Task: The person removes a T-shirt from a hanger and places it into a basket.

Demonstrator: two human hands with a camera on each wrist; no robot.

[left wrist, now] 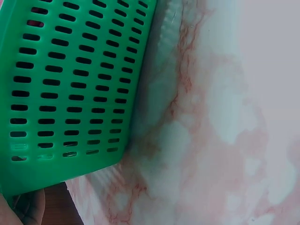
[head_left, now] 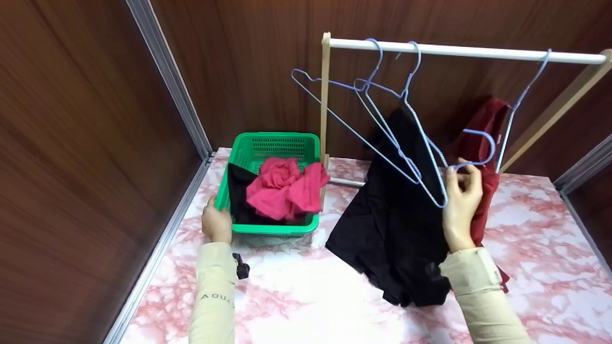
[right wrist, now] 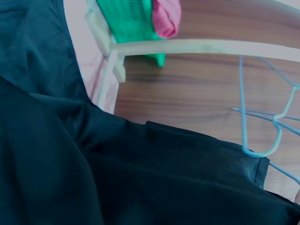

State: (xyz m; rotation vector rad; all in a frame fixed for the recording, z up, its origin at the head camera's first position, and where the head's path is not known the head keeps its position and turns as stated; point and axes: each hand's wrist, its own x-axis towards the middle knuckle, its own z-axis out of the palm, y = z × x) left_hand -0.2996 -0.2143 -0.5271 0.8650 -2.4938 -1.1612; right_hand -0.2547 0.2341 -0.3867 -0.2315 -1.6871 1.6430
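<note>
My left hand [head_left: 217, 223] grips the left rim of a green plastic basket [head_left: 275, 229]. Inside lie a crumpled pink cloth [head_left: 287, 191] and a black cloth [head_left: 239, 184]. On the right, my right hand [head_left: 463, 200] pinches a blue wire hanger [head_left: 492, 148] just below its hook, off the rail. A black garment [head_left: 406, 229] hangs down from it, its lower end near the marbled tabletop. Much of that hanger is hidden by the cloth. In the right wrist view the black garment [right wrist: 154, 159] fills the lower part, and only a fingertip shows.
A clothes rack with a white rail [head_left: 459, 50] and wooden posts stands at the back. Two bare blue hangers [head_left: 344, 86] hang near its left end. Towards the right, a red garment [head_left: 490, 191] hangs on another hanger [head_left: 514, 110]. Brown panels [head_left: 239, 71] enclose the marbled tabletop [head_left: 296, 296].
</note>
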